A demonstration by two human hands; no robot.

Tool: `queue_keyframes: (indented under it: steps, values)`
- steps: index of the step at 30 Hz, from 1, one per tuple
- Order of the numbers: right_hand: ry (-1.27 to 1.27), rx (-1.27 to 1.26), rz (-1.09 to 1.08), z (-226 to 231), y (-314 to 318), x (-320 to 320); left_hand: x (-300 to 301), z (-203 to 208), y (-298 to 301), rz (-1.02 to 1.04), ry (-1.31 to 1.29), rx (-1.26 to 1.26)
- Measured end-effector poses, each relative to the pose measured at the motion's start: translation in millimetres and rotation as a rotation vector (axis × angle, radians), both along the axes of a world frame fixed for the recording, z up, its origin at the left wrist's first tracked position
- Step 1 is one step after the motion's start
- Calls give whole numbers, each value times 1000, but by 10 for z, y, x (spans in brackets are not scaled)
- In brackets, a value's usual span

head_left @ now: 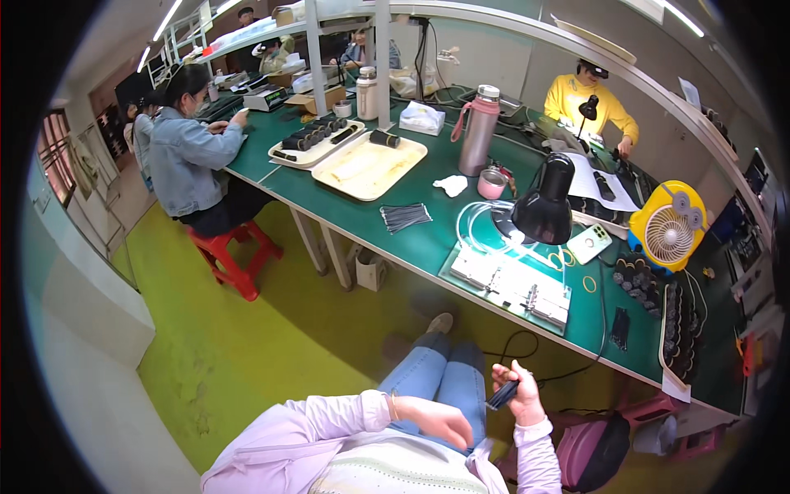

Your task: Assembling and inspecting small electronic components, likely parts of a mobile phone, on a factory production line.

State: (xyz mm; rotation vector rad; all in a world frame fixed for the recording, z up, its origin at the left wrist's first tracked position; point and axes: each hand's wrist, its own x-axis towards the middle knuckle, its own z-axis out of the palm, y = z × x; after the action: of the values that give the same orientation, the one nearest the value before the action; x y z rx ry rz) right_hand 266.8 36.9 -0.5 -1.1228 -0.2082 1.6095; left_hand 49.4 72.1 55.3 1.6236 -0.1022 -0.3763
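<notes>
My right hand (523, 395) is raised above my lap at the lower right, closed round a small bundle of thin black strips (501, 396). Their exact kind is too small to make out. My left hand (436, 418) hovers over my lap, left of the bundle and apart from it. Its fingers stretch loosely toward the right, and nothing shows in them. On the green table (346, 216) ahead sits a metal fixture (514, 286) with small clamps, lit by a black desk lamp (547, 202). A fanned bundle of similar dark strips (406, 217) lies to its left.
Cream trays (370, 183) with black rolls stand farther left. A steel tumbler (478, 136), a pink cup (492, 184), a phone (589, 244) and a yellow fan (668, 226) are on the table. One co-worker (189, 148) sits left, another (592, 103) opposite. A pink backpack (583, 451) is beside me.
</notes>
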Motion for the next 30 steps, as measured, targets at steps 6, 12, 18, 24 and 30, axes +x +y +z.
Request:
queue_keyframes:
  steps: [6,12,18,24,30]
  values:
    - [-305,360,-64,1156,-13,312,215,1030,-616,-115,-818,-310]
    - [-745,433,-433,2194,176,1325,288,1430,-786,-174,-927,-458]
    - [-181,627,-632,2442,528,3057,228,1473,-428,-482,-833,-519]
    - [-79,631,-256,1958,260,1185,-731,1268,403,-565,-891,-382]
    - [-191,349,-33,1239,-49,90,-966,1032,410,-462,-987,-563]
